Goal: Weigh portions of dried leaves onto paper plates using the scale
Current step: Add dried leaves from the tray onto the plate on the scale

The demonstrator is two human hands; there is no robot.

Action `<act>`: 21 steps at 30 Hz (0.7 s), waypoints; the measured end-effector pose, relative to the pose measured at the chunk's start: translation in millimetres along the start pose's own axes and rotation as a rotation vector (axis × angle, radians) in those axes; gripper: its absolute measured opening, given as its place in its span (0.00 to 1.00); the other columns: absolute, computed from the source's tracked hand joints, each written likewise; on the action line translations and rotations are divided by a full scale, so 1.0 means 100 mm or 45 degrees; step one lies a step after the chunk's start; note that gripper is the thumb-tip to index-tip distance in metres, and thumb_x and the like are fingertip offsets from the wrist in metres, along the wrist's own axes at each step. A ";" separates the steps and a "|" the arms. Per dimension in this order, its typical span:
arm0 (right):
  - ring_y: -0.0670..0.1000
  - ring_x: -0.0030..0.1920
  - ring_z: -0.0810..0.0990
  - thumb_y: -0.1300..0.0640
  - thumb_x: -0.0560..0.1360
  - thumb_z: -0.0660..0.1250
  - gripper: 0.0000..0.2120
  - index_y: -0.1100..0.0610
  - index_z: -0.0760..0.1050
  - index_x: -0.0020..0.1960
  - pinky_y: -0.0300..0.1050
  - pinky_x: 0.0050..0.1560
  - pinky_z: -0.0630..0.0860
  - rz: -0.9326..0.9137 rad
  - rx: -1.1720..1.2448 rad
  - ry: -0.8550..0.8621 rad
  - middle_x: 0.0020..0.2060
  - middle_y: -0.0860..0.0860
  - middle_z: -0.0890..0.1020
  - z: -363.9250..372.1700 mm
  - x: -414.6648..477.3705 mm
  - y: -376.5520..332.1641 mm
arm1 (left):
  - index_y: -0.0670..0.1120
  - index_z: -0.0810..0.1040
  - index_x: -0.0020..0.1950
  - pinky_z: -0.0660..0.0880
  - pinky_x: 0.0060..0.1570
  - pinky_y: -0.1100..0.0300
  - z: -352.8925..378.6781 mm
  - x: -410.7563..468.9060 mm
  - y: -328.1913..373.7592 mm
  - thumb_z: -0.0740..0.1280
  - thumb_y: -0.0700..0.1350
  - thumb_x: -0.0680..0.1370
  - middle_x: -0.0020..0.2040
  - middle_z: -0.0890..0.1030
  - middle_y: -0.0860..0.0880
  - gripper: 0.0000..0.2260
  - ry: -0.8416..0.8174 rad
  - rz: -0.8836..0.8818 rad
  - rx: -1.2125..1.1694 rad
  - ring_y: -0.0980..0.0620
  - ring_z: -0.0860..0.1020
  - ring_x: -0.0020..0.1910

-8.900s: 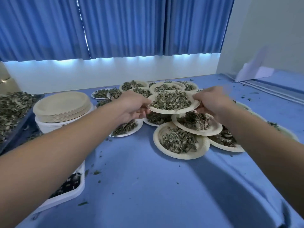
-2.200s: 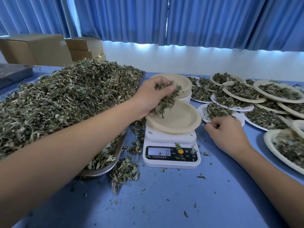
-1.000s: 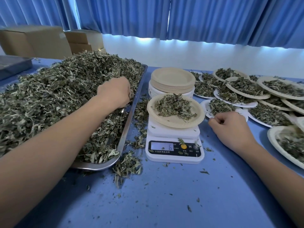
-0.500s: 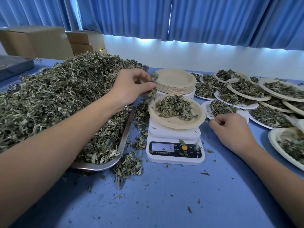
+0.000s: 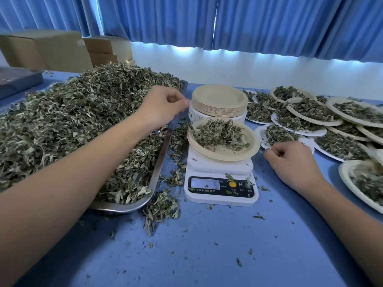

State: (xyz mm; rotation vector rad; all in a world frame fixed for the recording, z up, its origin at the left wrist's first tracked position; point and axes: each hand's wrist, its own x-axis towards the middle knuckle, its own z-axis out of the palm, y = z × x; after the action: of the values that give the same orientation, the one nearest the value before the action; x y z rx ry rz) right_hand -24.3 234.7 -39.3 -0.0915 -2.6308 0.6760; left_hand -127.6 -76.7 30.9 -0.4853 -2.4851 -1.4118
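Note:
A white digital scale (image 5: 220, 188) stands mid-table, its display reading 5. On it rests a paper plate (image 5: 228, 155) with a small heap of dried leaves (image 5: 218, 133). My left hand (image 5: 163, 106) hovers over the right edge of the metal tray (image 5: 160, 160), which holds a big pile of dried leaves (image 5: 83, 121). Its fingers are pinched together, with no leaves visible in them. My right hand (image 5: 290, 160) lies on the blue table as a loose fist, just right of the scale.
A stack of empty paper plates (image 5: 219, 100) sits behind the scale. Several filled plates (image 5: 310, 112) overlap across the right side. Spilled leaves (image 5: 161, 208) lie between tray and scale. Cardboard boxes (image 5: 47, 50) stand at the back left under blue curtains.
My left hand went from digging in the pile to pinching leaves beside the plate, and now sits slightly back with no leaves showing. The scale reading went from 6 to 5. My right hand stayed put.

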 end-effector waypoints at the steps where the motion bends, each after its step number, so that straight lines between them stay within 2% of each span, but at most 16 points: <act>1: 0.52 0.27 0.62 0.60 0.76 0.65 0.18 0.64 0.63 0.31 0.46 0.32 0.63 0.000 0.000 -0.003 0.23 0.55 0.65 0.00 0.00 -0.01 | 0.47 0.85 0.46 0.75 0.41 0.58 -0.04 0.03 -0.04 0.71 0.45 0.79 0.39 0.83 0.49 0.05 0.031 -0.026 0.164 0.54 0.78 0.37; 3: 0.52 0.27 0.63 0.60 0.76 0.65 0.18 0.65 0.64 0.31 0.46 0.32 0.63 -0.001 -0.002 -0.007 0.24 0.59 0.66 0.00 0.00 -0.02 | 0.50 0.84 0.47 0.75 0.45 0.58 -0.14 0.08 -0.10 0.69 0.44 0.79 0.43 0.82 0.53 0.04 -0.005 -0.087 0.518 0.53 0.79 0.41; 5: 0.53 0.27 0.64 0.60 0.76 0.65 0.17 0.66 0.65 0.32 0.46 0.32 0.64 -0.002 -0.001 -0.011 0.27 0.64 0.70 -0.01 -0.01 -0.02 | 0.50 0.82 0.49 0.74 0.47 0.57 -0.21 0.09 -0.17 0.69 0.46 0.79 0.49 0.81 0.52 0.03 -0.200 -0.220 0.758 0.50 0.80 0.46; 7: 0.53 0.27 0.64 0.60 0.76 0.65 0.17 0.66 0.66 0.32 0.46 0.32 0.64 0.001 0.000 -0.015 0.28 0.65 0.72 -0.01 -0.01 -0.03 | 0.47 0.82 0.53 0.73 0.48 0.56 -0.22 0.06 -0.21 0.70 0.47 0.79 0.53 0.81 0.50 0.05 -0.451 -0.339 0.931 0.48 0.79 0.49; 9: 0.53 0.27 0.64 0.60 0.77 0.65 0.17 0.66 0.66 0.32 0.46 0.32 0.64 0.001 0.000 -0.014 0.28 0.65 0.72 -0.02 -0.01 -0.03 | 0.46 0.81 0.53 0.73 0.47 0.55 -0.20 0.03 -0.21 0.70 0.46 0.79 0.52 0.81 0.48 0.05 -0.555 -0.376 0.989 0.48 0.79 0.49; 11: 0.53 0.27 0.64 0.60 0.77 0.65 0.18 0.66 0.66 0.32 0.46 0.32 0.64 0.002 0.005 -0.015 0.28 0.65 0.72 -0.02 -0.01 -0.04 | 0.46 0.81 0.49 0.73 0.47 0.55 -0.20 0.02 -0.19 0.72 0.42 0.78 0.51 0.81 0.49 0.01 -0.555 -0.365 0.958 0.49 0.78 0.47; 13: 0.53 0.27 0.65 0.60 0.77 0.65 0.18 0.67 0.66 0.32 0.46 0.31 0.64 0.003 0.006 -0.020 0.28 0.65 0.72 -0.02 -0.02 -0.04 | 0.46 0.82 0.46 0.73 0.48 0.55 -0.18 0.02 -0.15 0.72 0.39 0.77 0.50 0.82 0.48 0.03 -0.567 -0.343 0.956 0.47 0.79 0.48; 16: 0.53 0.27 0.64 0.60 0.77 0.65 0.18 0.66 0.66 0.32 0.46 0.32 0.64 -0.002 0.012 -0.013 0.27 0.64 0.70 -0.02 -0.01 -0.04 | 0.45 0.82 0.42 0.75 0.45 0.55 -0.16 0.00 -0.13 0.70 0.34 0.77 0.48 0.83 0.46 0.07 -0.534 -0.315 0.964 0.45 0.80 0.48; 21: 0.53 0.27 0.64 0.60 0.77 0.65 0.18 0.66 0.65 0.32 0.46 0.31 0.63 -0.009 0.012 -0.002 0.25 0.63 0.69 -0.03 -0.02 -0.04 | 0.46 0.84 0.42 0.77 0.42 0.55 -0.16 0.03 -0.11 0.72 0.35 0.76 0.46 0.84 0.48 0.07 -0.332 -0.306 0.877 0.48 0.82 0.43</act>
State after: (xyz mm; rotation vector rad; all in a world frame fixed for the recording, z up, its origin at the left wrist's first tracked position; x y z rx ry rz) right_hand -21.2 232.3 -36.3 -0.0785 -2.6281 0.6864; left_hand -134.0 -95.2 31.9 -0.2353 -3.0886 -0.4850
